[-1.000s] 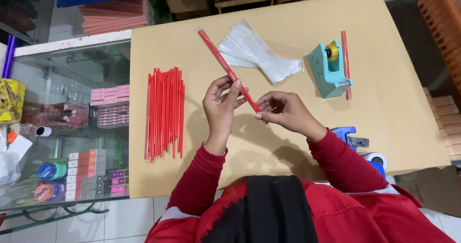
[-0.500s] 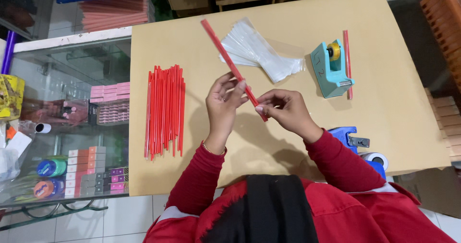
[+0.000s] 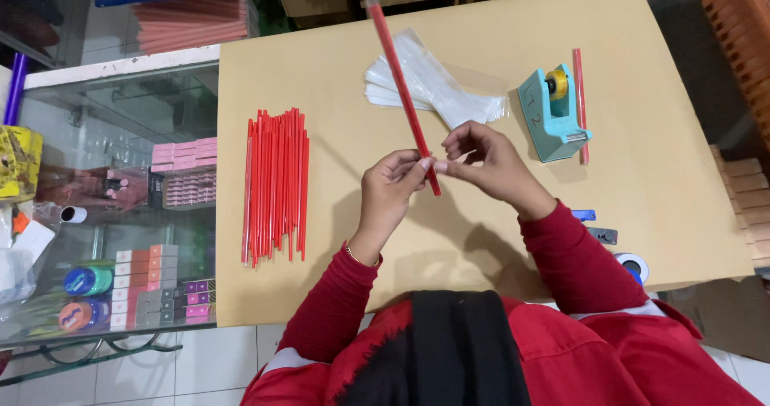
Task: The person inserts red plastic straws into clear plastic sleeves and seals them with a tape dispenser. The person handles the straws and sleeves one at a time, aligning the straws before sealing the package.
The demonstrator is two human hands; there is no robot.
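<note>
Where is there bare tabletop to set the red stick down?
Bare tabletop lies right of the tape dispenser and its lone stick; another patch lies between the red stick bundle and the plastic sleeves. It is crowded around left hand, right hand and held stick.

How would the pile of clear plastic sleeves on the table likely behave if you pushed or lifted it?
The clear plastic sleeves look thin and glossy, so they would probably slide and fan apart when pushed; the pile is already splayed. Lifted, one would likely droop, being flat film. They seem very light, so a draught might shift them.
</note>
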